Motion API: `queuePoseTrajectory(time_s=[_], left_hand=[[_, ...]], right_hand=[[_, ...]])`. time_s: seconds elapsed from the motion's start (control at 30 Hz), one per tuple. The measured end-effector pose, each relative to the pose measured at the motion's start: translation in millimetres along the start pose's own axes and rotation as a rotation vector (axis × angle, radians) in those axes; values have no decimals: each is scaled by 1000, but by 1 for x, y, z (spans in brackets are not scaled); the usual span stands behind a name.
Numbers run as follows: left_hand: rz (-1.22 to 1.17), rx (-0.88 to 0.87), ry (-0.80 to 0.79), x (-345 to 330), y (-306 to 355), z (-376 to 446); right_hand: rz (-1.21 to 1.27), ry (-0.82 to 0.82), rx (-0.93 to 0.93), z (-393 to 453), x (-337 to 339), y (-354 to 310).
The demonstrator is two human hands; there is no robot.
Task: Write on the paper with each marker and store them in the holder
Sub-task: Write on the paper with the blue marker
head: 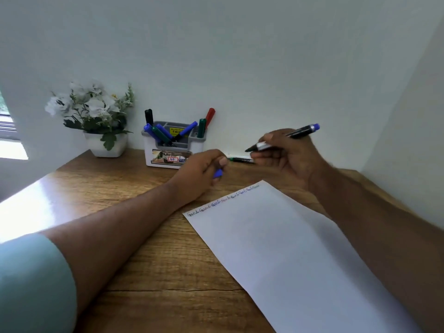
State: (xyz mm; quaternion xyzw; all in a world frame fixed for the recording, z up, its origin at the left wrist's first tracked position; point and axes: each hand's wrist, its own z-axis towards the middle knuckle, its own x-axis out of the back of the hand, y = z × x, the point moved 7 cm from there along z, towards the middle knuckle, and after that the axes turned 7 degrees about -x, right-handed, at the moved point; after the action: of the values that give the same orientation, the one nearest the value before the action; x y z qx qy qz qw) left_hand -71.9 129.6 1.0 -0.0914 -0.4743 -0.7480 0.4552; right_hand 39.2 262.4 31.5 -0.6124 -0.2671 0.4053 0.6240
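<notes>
A white sheet of paper (288,248) lies slanted on the wooden desk (144,260), with a line of handwriting along its top edge. My right hand (286,159) holds an uncapped blue marker (290,137) in the air above the desk, tip pointing left, blue end up to the right. My left hand (204,171) rests on the desk closed on a blue cap (218,173). A white and grey holder (171,143) at the back wall holds several markers: black, blue, green and red. A green marker (240,160) lies on the desk by the wall, partly hidden behind my right hand.
A white pot of artificial white flowers (96,121) stands at the back left beside the holder. White walls close the desk at the back and on the right. Bright light falls on the desk's left side.
</notes>
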Motion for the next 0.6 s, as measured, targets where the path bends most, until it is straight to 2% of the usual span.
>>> queuePoseTrajectory(time_s=[0.1,0.2,0.27,0.3,0.4,0.43,0.5,0.6], left_hand=[[-18,52,126,10,-7,-1],[-29,94,176,14,-9,-3],[24,100,90,14,-5,-3],[64,116,-3,12,-4,-6],[170,158,-399,8,-5,-32],[196,159,-477,10,-4,-44],[192,152,-503,15,-3,-62],[149,132,-463,18,1,-68]], right_hand=[[44,116,24,-10,11,-3],[8,122,-35,-30,-4,27],[-1,76,-92,-44,-16,44],[-4,57,-122,-49,-18,49],[-99,-4,-210,-52,-10,47],[-154,-26,-239,-52,-7,45],[-237,-62,-281,-51,-3,44],[-222,-126,-279,-49,-13,43]])
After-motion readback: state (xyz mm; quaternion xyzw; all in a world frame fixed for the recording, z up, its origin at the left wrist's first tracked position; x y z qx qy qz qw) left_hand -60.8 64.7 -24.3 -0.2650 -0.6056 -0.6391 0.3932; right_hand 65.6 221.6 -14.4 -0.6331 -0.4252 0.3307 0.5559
